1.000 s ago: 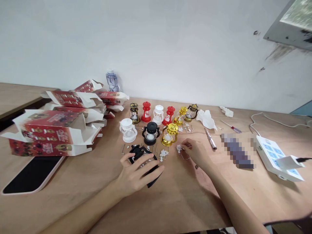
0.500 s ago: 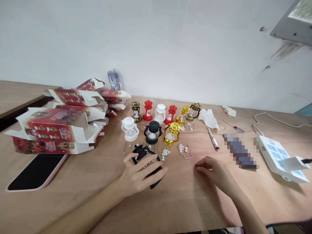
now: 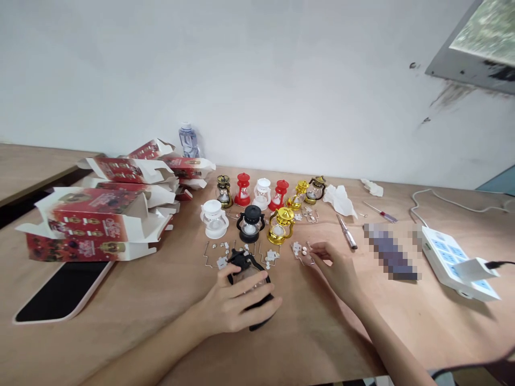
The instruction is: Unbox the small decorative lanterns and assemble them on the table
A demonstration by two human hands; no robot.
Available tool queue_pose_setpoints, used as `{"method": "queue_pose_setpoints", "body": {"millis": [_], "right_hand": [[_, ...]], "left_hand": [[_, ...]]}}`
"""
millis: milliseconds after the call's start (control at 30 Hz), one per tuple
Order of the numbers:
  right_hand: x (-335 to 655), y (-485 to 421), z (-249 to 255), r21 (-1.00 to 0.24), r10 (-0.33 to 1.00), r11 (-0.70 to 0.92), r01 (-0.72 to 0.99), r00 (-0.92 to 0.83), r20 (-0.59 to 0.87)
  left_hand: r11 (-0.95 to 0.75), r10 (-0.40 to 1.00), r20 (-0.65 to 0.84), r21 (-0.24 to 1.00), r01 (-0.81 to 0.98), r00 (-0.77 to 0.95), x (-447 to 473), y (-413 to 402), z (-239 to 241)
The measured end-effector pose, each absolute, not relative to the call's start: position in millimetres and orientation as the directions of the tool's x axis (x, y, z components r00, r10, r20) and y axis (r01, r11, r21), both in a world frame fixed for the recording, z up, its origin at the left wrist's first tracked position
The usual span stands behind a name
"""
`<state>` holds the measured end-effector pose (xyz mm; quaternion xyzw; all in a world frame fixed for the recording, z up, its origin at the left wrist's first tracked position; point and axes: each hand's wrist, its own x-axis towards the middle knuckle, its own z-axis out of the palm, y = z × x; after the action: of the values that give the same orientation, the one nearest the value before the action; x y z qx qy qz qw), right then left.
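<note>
My left hand (image 3: 235, 303) is wrapped over a black miniature lantern (image 3: 262, 316), which lies tilted on the table; the fingers cover much of its clear body. My right hand (image 3: 338, 268) reaches to a group of small parts: a bent wire handle (image 3: 309, 261), a small white piece (image 3: 296, 248) and round button-like discs (image 3: 304, 250). Its thumb and forefinger are slightly apart beside the discs, and I see nothing held between them. Just beyond stand a white lantern (image 3: 214, 220), another black lantern (image 3: 251, 224) and a gold lantern (image 3: 280, 225).
Several more lanterns (image 3: 263, 194) stand behind in a row. Opened red boxes (image 3: 108, 220) and a phone (image 3: 64, 292) are at left, a bottle (image 3: 188, 140) by the wall. To the right lie crumpled tissue (image 3: 340, 201), screwdrivers (image 3: 346, 232), a blurred-out object (image 3: 390, 252) and a power strip (image 3: 454, 262).
My right hand has moved left and forward to the wire handle and discs, and its fingertips have parted. My left hand stays on the black lantern. The view has shifted slightly.
</note>
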<state>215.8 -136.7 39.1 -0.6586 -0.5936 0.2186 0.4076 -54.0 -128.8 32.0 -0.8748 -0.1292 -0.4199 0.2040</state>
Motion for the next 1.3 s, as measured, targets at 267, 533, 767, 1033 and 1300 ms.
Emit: {"method": "queue_pose_setpoints", "body": {"millis": [267, 533, 767, 1033, 1300], "right_hand": [[159.6, -182.0, 50.5, -0.994, 0.94, -0.107, 0.004, -0.325, -0.103], [172.1, -174.2, 58.0, -0.988, 0.977, -0.153, 0.031, -0.147, -0.156], [250.1, -108.3, 95.2, -0.916, 0.837, 0.227, 0.332, 0.415, 0.358], [235.6, -66.1, 60.5, -0.831, 0.911, 0.2, 0.52, 0.213, 0.353], [235.9, -63.8, 61.4, -0.801, 0.933, 0.217, 0.558, 0.123, 0.338]], "left_hand": [[-0.921, -0.113, 0.655, -0.351, 0.168, 0.747, -42.2, -150.2, 32.0], [-0.956, -0.047, 0.551, -0.266, 0.122, 0.833, -45.6, -153.3, 21.0], [-0.968, 0.251, 0.393, 0.11, 0.225, 0.885, -43.8, -142.1, 30.8], [-0.941, 0.297, 0.336, 0.264, 0.213, 0.894, -44.4, -138.7, 26.3], [-0.922, 0.307, 0.3, 0.328, 0.204, 0.903, -44.7, -138.9, 23.8]]}}
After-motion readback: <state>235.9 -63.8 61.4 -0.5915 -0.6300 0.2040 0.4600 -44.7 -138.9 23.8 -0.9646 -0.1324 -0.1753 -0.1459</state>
